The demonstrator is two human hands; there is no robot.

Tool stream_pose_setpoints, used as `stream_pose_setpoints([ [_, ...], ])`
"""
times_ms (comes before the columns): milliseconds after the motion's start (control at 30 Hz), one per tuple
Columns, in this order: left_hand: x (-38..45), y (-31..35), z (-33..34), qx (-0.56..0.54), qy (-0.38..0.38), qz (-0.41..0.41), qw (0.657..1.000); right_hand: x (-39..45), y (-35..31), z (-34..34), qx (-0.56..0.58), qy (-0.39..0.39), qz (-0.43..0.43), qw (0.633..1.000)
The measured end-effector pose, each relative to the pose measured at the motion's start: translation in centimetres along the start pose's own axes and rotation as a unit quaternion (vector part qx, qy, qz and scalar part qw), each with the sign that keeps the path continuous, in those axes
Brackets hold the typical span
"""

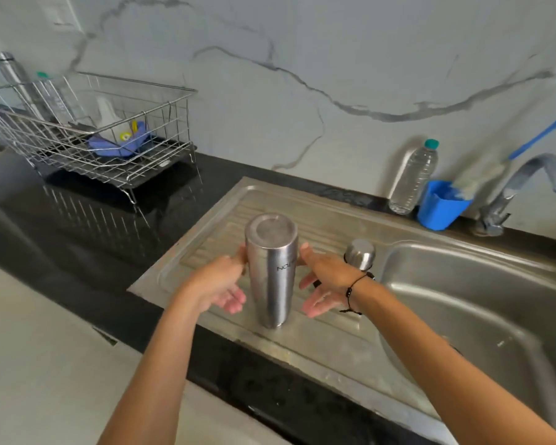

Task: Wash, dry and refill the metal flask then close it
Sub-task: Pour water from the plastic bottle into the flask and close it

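Observation:
The metal flask [272, 271] stands upside down, base up, on the steel drainboard [318, 220] left of the sink. My left hand [220, 284] is at its left side, thumb tip against the wall, fingers relaxed and apart from it. My right hand [325, 281] mirrors this on the right side, thumb touching the flask and fingers spread loosely. Neither hand wraps round the flask. Its metal cap [360, 253] stands on the drainboard just behind my right wrist.
The sink basin [479, 316] lies to the right, with the tap [520, 184] behind it. A plastic water bottle [413, 178] and a blue cup [440, 207] holding a brush stand by the wall. A wire dish rack [87, 130] with bottles sits on the black counter at left.

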State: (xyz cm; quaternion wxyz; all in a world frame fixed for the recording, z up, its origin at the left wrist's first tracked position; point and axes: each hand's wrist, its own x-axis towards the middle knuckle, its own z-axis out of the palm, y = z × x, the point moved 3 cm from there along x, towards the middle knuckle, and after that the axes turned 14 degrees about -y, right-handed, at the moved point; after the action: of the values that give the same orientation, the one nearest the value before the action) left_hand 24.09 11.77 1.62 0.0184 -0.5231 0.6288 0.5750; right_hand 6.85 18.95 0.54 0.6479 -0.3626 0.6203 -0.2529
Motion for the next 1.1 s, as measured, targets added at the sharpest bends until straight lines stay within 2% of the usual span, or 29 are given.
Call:
stream_pose_setpoints([
  [100, 0.4, -0.1, 1.0, -0.037, -0.056, 0.017, 0.998, 0.5, 0.3, 1.2, 0.073, -0.018, -0.006, 0.997],
  [167, 0.5, 0.1, 1.0, -0.043, -0.070, 0.032, 0.996, 0.7, 0.2, 1.7, 0.135, -0.002, -0.021, 0.991],
  [267, 0.2, 0.5, 1.0, -0.061, -0.083, 0.055, 0.993, 0.3, -0.1, 1.7, 0.157, 0.023, -0.059, 0.986],
  [367, -0.5, 1.7, 0.8, -0.096, -0.081, 0.137, 0.983, -1.4, -1.3, 1.0, 0.163, 0.041, -0.160, 0.973],
  [467, -1.2, 3.3, 0.9, -0.142, -0.110, 0.238, 0.955, -3.1, -3.0, -0.4, 0.179, 0.037, -0.262, 0.948],
  [533, -1.3, 3.9, 1.4, -0.141, -0.135, 0.280, 0.940, -3.8, -3.4, -1.5, 0.155, 0.043, -0.288, 0.944],
  [667, -1.3, 3.8, 4.0, -0.029, -0.157, 0.351, 0.923, -5.6, -2.9, -2.7, 0.050, 0.069, -0.294, 0.952],
  [867, -0.2, 2.2, 6.8, 0.071, -0.102, 0.322, 0.939, -5.4, -0.4, -1.9, -0.161, 0.142, -0.253, 0.943],
  [1100, 0.5, 0.4, 8.3, 0.091, -0.065, 0.326, 0.939, -4.7, 2.7, -1.0, -0.194, 0.189, -0.262, 0.926],
])
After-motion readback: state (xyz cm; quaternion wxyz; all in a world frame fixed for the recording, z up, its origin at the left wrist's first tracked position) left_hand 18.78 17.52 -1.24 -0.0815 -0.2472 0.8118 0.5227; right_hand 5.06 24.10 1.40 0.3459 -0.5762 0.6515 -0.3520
